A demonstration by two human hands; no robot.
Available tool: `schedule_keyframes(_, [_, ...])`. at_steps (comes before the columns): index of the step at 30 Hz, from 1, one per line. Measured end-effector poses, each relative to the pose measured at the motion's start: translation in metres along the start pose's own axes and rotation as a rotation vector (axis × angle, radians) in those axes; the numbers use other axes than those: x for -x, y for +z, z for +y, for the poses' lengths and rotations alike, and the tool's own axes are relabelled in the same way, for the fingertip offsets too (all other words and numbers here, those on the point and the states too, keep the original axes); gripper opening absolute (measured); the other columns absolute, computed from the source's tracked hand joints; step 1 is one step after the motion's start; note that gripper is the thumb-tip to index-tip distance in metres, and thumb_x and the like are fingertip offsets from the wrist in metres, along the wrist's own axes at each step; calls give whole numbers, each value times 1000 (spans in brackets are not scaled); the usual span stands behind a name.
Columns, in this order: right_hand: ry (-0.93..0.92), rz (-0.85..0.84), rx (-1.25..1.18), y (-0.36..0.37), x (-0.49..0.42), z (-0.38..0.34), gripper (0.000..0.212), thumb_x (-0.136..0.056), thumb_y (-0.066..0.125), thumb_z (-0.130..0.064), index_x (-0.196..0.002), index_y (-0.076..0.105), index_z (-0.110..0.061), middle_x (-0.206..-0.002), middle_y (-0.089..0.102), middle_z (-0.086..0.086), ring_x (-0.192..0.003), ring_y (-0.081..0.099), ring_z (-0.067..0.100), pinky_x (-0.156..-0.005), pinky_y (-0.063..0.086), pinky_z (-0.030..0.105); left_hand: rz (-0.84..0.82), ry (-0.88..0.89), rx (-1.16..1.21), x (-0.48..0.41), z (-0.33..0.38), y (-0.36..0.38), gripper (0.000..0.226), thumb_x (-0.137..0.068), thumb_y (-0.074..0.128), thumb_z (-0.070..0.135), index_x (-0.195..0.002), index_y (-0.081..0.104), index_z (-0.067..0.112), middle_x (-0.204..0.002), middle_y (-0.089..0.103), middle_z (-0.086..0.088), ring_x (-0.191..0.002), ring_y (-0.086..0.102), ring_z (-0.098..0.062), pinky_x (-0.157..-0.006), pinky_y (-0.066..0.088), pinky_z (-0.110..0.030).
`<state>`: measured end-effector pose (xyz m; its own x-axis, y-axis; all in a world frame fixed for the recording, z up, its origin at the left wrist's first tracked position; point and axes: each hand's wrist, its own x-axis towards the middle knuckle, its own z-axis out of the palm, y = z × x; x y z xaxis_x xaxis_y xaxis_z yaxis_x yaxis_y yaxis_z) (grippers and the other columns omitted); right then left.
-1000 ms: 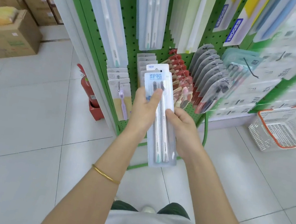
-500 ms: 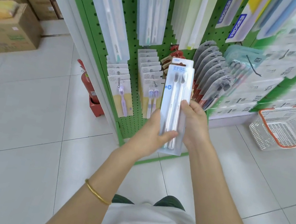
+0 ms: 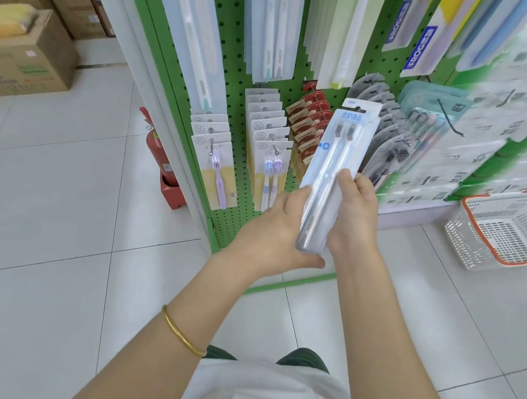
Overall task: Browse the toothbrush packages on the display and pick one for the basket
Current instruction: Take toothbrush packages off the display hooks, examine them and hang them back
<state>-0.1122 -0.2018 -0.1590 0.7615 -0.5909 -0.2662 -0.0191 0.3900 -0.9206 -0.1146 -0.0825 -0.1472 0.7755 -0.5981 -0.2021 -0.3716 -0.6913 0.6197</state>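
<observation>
Now the toothbrush package point(image 3: 337, 162), a long flat clear plastic blister with two brushes, stands nearly upright before the green pegboard display point(image 3: 231, 66), bristle end up. The left hand point(image 3: 279, 233) grips its lower end, the right hand point(image 3: 355, 210) its side. The white mesh basket point(image 3: 476, 243) sits on glossy tiles at right.
</observation>
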Motion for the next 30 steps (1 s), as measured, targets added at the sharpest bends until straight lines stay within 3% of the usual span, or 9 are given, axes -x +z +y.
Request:
schedule_keyframes(4, [92,-25,-57,0,0,-3,23,-93,56,-24,-74,45,-17,-76,49,7,-81,46,24,-79,41,39,-26,-31,-61,-1,4,3,114,-72,75,46,-150,-5,22,-155,10,0,-136,32,-22,-104,39,-41])
schedule_keyframes(7, [160,-99,-186,0,0,-8,19,-97,53,-24,-82,47,-14,-78,55,6,-72,53,21,-69,49,33,-92,-55,17,-2,4,1,107,-78,69,26,-150,-11,23,-156,10,-2,-132,38,-24,-102,41,-36])
schedule_keyframes(10, [175,-192,-123,0,1,-9,22,-94,55,-34,-99,57,-13,-92,62,7,-82,59,20,-71,50,33,-126,-34,201,-4,4,-4,94,-84,57,4,-151,-7,18,-153,20,-4,-134,34,-23,-99,34,-21])
schedule_keyframes(14, [88,-155,-130,-4,-1,-9,18,-89,60,-2,-104,57,-11,-88,67,3,-77,65,13,-67,54,29,-93,-59,475,-2,-3,-13,63,-87,44,-10,-141,24,15,-120,49,-4,-97,58,-3,-78,48,-17])
schedule_keyframes(16, [55,-147,-56,-6,-1,-10,17,-90,55,2,-97,64,-11,-90,68,5,-73,64,12,-66,54,27,-123,-80,615,1,-7,-12,55,-87,46,-13,-135,33,12,-111,59,-6,-82,62,5,-69,52,-11])
schedule_keyframes(19, [47,-140,30,-9,-1,-9,20,-93,52,-1,-92,67,-13,-94,69,3,-76,64,14,-66,53,28,-114,-132,801,2,-12,-10,41,-90,51,-9,-127,45,9,-95,68,-3,-70,69,-4,-61,53,-15])
schedule_keyframes(22, [54,-182,21,-10,0,-10,17,-93,53,-3,-95,68,-12,-100,70,6,-80,65,16,-63,54,26,-95,-161,823,0,-15,-9,26,-93,57,7,-117,56,16,-100,70,-5,-84,70,-17,-75,57,-26])
schedule_keyframes(26, [41,-266,-12,-10,-1,-17,19,-93,53,-2,-93,69,-13,-93,71,4,-76,65,14,-65,54,24,-81,-169,724,-3,-19,-8,15,-93,59,25,-108,60,28,-99,67,14,-89,64,-6,-78,52,-18])
schedule_keyframes(30, [46,-385,27,-14,-1,-20,19,-91,54,-2,-91,69,-13,-86,73,0,-74,67,14,-68,55,27,-22,-179,787,-9,-16,-17,15,-94,56,26,-108,61,23,-105,69,4,-97,67,-14,-85,54,-30])
